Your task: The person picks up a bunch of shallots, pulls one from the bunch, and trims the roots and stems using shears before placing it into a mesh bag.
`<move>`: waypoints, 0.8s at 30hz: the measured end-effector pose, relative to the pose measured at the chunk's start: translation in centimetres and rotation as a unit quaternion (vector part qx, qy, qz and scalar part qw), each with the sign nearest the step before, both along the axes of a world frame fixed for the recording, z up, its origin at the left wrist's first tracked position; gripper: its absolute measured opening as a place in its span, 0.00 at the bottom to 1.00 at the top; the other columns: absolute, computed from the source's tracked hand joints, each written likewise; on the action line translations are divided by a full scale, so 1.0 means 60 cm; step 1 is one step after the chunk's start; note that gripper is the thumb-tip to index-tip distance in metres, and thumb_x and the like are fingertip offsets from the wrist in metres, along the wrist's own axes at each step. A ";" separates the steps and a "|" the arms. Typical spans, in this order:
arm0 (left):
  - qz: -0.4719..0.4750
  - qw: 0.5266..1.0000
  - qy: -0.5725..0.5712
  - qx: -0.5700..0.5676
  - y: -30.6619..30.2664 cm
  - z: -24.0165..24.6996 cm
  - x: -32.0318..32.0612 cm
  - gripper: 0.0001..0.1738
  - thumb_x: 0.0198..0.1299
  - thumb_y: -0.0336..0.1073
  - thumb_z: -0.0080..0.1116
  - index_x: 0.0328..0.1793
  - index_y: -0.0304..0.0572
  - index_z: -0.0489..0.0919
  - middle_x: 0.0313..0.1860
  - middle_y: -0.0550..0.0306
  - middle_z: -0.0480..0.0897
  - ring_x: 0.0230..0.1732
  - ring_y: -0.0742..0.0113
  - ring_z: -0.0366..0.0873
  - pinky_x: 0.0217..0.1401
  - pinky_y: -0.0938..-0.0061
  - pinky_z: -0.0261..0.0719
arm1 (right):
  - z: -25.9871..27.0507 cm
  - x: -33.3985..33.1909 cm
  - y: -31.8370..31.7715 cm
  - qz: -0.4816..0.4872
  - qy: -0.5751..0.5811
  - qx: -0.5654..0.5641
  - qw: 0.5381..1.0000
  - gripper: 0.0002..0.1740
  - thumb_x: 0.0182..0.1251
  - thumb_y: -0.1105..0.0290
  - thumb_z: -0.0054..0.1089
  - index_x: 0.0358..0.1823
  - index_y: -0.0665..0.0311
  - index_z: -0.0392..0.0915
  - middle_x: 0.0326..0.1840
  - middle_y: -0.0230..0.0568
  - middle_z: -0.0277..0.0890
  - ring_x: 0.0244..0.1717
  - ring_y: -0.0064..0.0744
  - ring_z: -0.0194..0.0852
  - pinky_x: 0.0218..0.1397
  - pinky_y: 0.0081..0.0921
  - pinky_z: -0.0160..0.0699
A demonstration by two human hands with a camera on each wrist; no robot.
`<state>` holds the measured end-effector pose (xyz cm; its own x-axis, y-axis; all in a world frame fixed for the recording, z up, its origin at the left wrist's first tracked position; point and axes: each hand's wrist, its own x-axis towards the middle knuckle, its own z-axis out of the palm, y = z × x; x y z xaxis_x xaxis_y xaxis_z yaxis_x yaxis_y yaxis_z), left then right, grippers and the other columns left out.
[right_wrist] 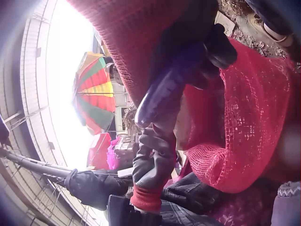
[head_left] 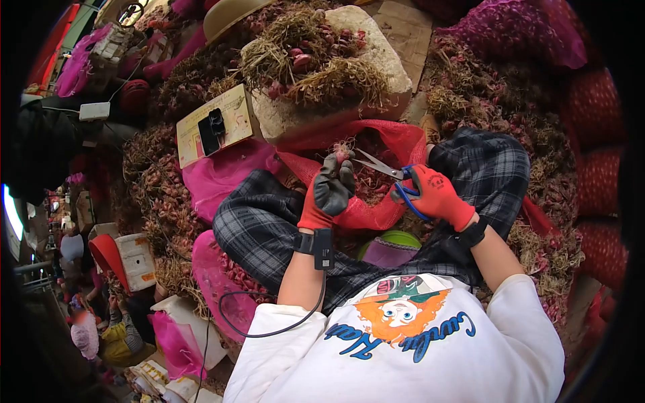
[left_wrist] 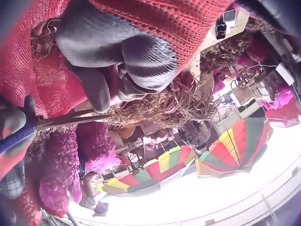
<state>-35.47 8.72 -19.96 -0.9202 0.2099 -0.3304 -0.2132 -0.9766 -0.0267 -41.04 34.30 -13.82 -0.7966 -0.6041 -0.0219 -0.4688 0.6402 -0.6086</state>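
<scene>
My left hand (head_left: 331, 189), in a red glove with grey coating, pinches a shallot (head_left: 342, 154) with stringy roots above the lap. In the left wrist view a tuft of dry fibres (left_wrist: 164, 108) hangs out past the gloved fingers. Blue-handled scissors (head_left: 384, 167) are gripped by my gloved right hand (head_left: 440, 195), with parted blades pointing at the shallot. Between the legs a red mesh bag (head_left: 376, 213) stands open, with shallots inside, below both hands. The right wrist view shows a scissor handle (right_wrist: 160, 101) in the dark-looking right glove.
A pale foam block (head_left: 396, 74) ahead carries a heap of dried shallot bunches (head_left: 316, 57). To its left, a phone (head_left: 211, 131) lies on a box (head_left: 236, 111). Loose shallots (head_left: 144, 174) cover the ground, and full red sacks (head_left: 594, 178) line the right side.
</scene>
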 end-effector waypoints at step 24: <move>-0.002 0.986 -0.104 -0.128 0.028 0.018 0.007 0.10 0.65 0.33 0.54 0.52 0.46 0.76 0.44 0.61 0.80 0.43 0.68 0.79 0.45 0.78 0.82 | -0.010 0.010 -0.006 -0.024 0.011 0.032 0.999 0.23 0.58 0.45 0.61 0.37 0.60 0.77 0.31 0.45 0.78 0.33 0.47 0.78 0.35 0.38 0.76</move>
<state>-35.06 10.42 -18.91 -0.8258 0.0988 -0.5552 -0.2340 -0.9559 0.1778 -40.45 33.96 -14.40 -0.8254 -0.5631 -0.0408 -0.4496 0.6993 -0.5557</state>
